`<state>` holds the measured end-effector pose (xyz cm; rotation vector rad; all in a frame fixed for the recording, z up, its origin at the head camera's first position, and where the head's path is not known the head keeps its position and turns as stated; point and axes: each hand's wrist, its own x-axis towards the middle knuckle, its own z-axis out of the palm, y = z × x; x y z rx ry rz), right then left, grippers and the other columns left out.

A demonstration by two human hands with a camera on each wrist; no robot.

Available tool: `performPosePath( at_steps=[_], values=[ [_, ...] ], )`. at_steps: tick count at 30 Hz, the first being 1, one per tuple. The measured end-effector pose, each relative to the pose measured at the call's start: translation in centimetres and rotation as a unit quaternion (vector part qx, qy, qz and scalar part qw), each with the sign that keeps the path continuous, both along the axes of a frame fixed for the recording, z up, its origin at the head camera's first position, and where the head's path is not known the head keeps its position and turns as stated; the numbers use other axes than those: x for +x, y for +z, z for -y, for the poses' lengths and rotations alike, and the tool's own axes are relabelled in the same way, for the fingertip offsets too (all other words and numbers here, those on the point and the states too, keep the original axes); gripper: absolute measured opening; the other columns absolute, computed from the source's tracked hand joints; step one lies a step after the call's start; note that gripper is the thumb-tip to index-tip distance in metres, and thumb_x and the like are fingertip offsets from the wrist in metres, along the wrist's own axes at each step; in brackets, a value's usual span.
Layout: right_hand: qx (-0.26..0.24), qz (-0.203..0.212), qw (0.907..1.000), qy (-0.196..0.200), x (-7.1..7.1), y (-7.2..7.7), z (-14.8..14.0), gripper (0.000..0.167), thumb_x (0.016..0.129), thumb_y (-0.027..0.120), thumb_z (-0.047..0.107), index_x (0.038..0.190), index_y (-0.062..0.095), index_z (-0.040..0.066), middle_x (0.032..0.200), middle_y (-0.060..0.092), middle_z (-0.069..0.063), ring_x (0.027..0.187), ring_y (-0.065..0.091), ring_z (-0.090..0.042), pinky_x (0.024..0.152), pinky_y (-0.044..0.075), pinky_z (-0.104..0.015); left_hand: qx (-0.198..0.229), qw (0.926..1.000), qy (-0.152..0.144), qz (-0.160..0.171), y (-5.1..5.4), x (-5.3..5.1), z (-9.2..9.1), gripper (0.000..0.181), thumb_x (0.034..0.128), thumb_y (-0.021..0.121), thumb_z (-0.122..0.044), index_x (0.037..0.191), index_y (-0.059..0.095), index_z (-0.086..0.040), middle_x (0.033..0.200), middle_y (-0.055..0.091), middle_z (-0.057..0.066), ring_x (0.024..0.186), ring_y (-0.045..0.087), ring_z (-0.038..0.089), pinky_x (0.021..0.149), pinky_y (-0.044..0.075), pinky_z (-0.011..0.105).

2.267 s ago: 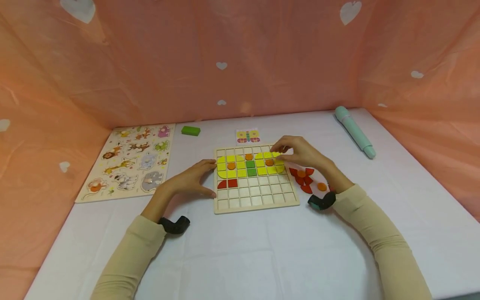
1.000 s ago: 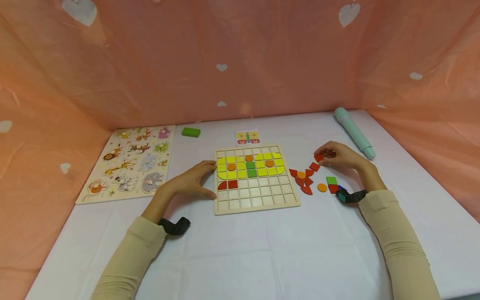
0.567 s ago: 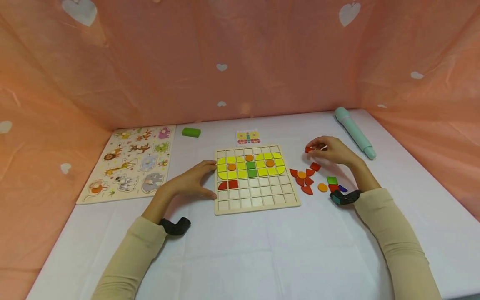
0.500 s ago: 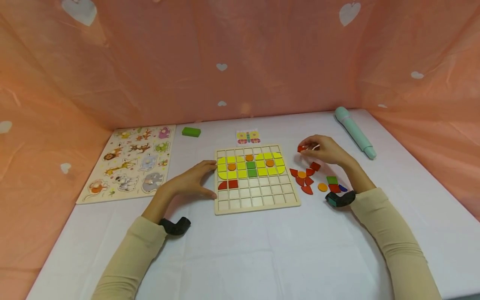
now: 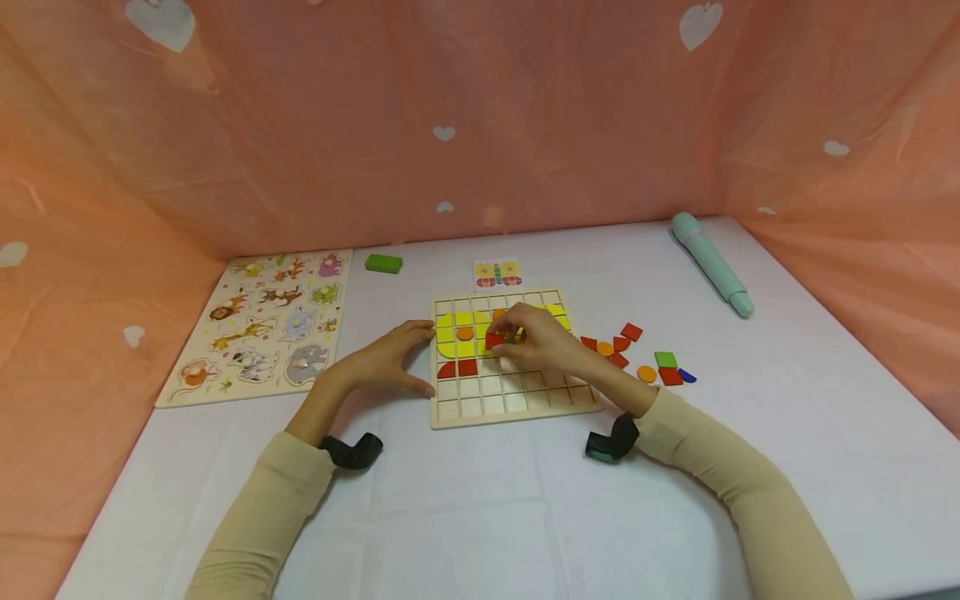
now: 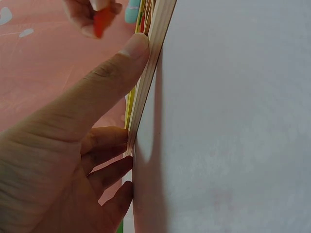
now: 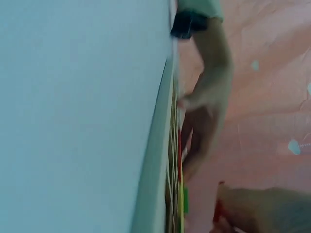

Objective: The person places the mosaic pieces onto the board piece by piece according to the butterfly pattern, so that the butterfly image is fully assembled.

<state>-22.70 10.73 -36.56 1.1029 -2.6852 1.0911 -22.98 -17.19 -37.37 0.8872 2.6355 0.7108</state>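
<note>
A wooden grid board (image 5: pixel 491 407) lies mid-table, with yellow, green, orange and red tiles in its upper and middle cells. My left hand (image 5: pixel 384 360) rests against the board's left edge, thumb and fingertips spread along it and touching the frame. In the left wrist view the thumb (image 6: pixel 133 47) lies against the wooden rim. My right hand (image 5: pixel 543 340) is above the board's middle, pinching a red square tile (image 5: pixel 495 341) between thumb and fingers. That tile (image 6: pixel 103 22) shows raised off the board in the left wrist view. The right hand covers part of the yellow tiles.
Loose red tiles (image 5: pixel 632 332), an orange disc (image 5: pixel 647 374), a green square (image 5: pixel 665 359) and a blue piece (image 5: pixel 686 376) lie right of the board. A butterfly pattern card (image 5: pixel 497 273) and green block (image 5: pixel 383 263) sit behind. Around them are an animal puzzle (image 5: pixel 258 333) and mint-green microphone-shaped object (image 5: pixel 712 265).
My right hand left the board, picked up a red square tile from the right side, and carried it left over the board's middle. The left hand stayed at the board's edge.
</note>
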Motion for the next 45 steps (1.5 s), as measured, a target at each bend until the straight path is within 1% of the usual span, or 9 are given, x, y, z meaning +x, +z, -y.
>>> performPosePath(
  at_steps=[6,9,17,21,29,33,37,41,45],
  values=[
    [0.038,0.024,0.9989,0.015,0.4,-1.5,1.3,0.026,0.084,0.071,0.021,0.105,0.066,0.007,0.092,0.059,0.0,0.079,0.05,-0.014,0.07,0.045,-0.024,-0.006,1.0,0.003,0.007,-0.2,-0.1,0.0,0.096,0.0681,0.081,-0.04,0.141,0.034,0.002,0.15,0.025,0.017,0.138,0.021,0.034,0.114,0.019,0.047],
    [0.046,0.015,0.9985,0.024,0.4,-1.8,1.5,0.026,0.083,0.071,0.022,0.105,0.067,0.007,0.093,0.062,0.0,0.079,0.05,-0.013,0.07,0.045,-0.025,-0.006,0.9999,0.008,0.009,-0.1,-0.1,0.1,0.096,0.0682,0.081,-0.039,0.141,0.034,0.001,0.151,0.024,0.016,0.139,0.021,0.033,0.114,0.019,0.047],
    [0.07,-0.002,0.9974,0.017,0.6,-1.6,1.4,0.024,0.082,0.072,0.018,0.103,0.069,0.006,0.098,0.066,-0.003,0.083,0.05,-0.015,0.074,0.044,-0.027,0.0,0.9999,0.007,0.008,0.0,0.1,0.0,0.094,0.0684,0.082,-0.038,0.14,0.035,0.002,0.15,0.024,0.018,0.138,0.021,0.034,0.114,0.019,0.048],
    [0.064,0.002,0.9978,0.018,0.6,-1.6,1.3,0.026,0.081,0.073,0.019,0.103,0.069,0.006,0.099,0.066,-0.003,0.082,0.051,-0.015,0.074,0.044,-0.026,0.0,0.9998,0.014,0.015,-0.1,0.1,-0.1,0.094,0.0683,0.082,-0.037,0.141,0.035,0.001,0.151,0.024,0.016,0.139,0.021,0.033,0.114,0.019,0.047],
    [0.055,0.003,0.9982,0.023,0.6,-1.7,1.3,0.021,0.082,0.072,0.017,0.1,0.069,0.007,0.096,0.066,-0.002,0.081,0.052,-0.013,0.07,0.046,-0.023,0.002,0.9999,0.007,0.009,0.0,0.1,0.0,0.095,0.0681,0.082,-0.037,0.14,0.035,0.002,0.15,0.025,0.018,0.138,0.021,0.034,0.114,0.019,0.047],
    [0.061,0.006,0.9979,0.021,0.6,-1.1,1.1,0.021,0.083,0.071,0.018,0.102,0.07,0.007,0.096,0.065,-0.002,0.083,0.052,-0.014,0.072,0.046,-0.025,0.001,1.0,0.0,0.002,-0.1,-0.1,0.1,0.095,0.0687,0.082,-0.038,0.14,0.035,0.003,0.15,0.025,0.019,0.138,0.022,0.035,0.114,0.019,0.048],
    [0.026,-0.002,0.9992,0.03,0.0,0.3,-0.1,0.021,0.083,0.07,0.012,0.102,0.069,0.003,0.096,0.064,-0.007,0.082,0.055,-0.018,0.071,0.05,-0.031,0.0,1.0,0.0,0.002,-0.2,-0.1,0.0,0.095,0.0689,0.081,-0.039,0.14,0.034,0.003,0.15,0.025,0.019,0.138,0.021,0.035,0.114,0.019,0.048],
    [-0.011,-0.012,0.9991,0.04,-0.7,1.9,-3.0,0.023,0.082,0.071,0.006,0.103,0.068,-0.001,0.099,0.065,-0.013,0.084,0.058,-0.025,0.073,0.053,-0.04,0.0,1.0,0.002,0.004,-0.1,-0.1,0.0,0.096,0.0686,0.081,-0.039,0.14,0.034,0.003,0.15,0.025,0.019,0.138,0.022,0.035,0.114,0.019,0.048],
    [-0.002,0.005,0.9999,0.012,-0.7,2.6,-6.9,0.026,0.081,0.071,0.005,0.106,0.067,0.001,0.102,0.065,-0.013,0.089,0.057,-0.028,0.078,0.051,-0.046,-0.001,0.9999,0.01,0.01,-0.1,0.0,-0.1,0.096,0.0681,0.082,-0.038,0.141,0.034,0.002,0.15,0.025,0.017,0.138,0.021,0.033,0.114,0.019,0.048]
  ],
)
